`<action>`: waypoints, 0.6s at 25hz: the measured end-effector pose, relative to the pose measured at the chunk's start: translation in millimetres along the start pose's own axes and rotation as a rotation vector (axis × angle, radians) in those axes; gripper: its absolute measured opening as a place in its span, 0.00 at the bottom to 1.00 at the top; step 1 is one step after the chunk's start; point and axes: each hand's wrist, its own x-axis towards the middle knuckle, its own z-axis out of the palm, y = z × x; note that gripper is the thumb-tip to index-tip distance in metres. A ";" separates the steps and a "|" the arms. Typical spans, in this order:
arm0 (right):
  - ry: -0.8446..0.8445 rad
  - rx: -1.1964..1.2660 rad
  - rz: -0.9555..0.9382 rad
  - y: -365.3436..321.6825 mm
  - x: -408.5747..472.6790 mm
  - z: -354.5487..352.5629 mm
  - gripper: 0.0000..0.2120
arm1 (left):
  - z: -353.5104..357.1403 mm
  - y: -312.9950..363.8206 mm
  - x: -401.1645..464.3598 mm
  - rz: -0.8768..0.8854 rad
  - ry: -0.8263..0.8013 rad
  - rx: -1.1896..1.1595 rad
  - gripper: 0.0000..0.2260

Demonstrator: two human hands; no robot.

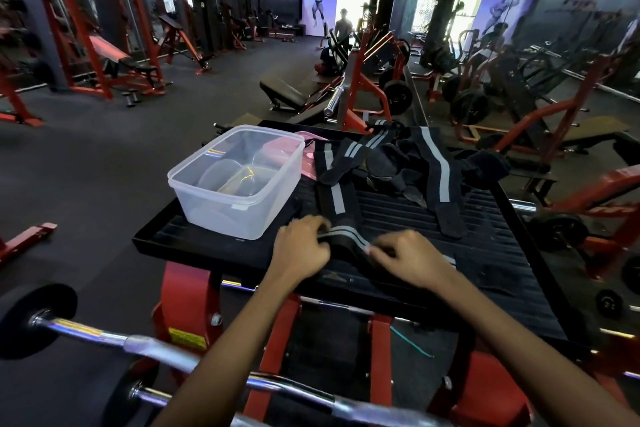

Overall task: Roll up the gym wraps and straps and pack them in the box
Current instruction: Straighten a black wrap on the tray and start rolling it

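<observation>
A black wrap with grey stripes (344, 234) lies across the near part of the black ribbed platform (491, 239). My left hand (299, 248) pinches its left end and my right hand (410, 262) pinches its right side, so the strip stretches between them. A clear plastic box (239, 180) stands on the platform's left side, just beyond my left hand, and looks empty. Behind the hands lies a loose pile of black wraps and straps (408, 163), some with a grey stripe. A pink item (308, 158) lies partly hidden behind the box.
The platform sits on a red machine frame (187, 295). A chrome barbell with black plates (114, 340) crosses in front of me, low in view. Benches, racks and weight plates fill the gym floor around. A person stands far back near the bright doorway (343, 28).
</observation>
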 end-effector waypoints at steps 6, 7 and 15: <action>-0.106 0.807 0.698 -3.8 97.6 4.8 0.15 | 29.3 18.4 22.8 -0.070 -0.240 0.051 0.28; -0.176 0.845 0.713 -3.1 103.6 7.8 0.10 | 32.9 16.3 20.6 -0.059 -0.207 0.083 0.27; 0.212 0.786 0.609 11.4 165.7 15.9 0.10 | 17.4 15.0 5.7 0.159 -0.135 -0.283 0.10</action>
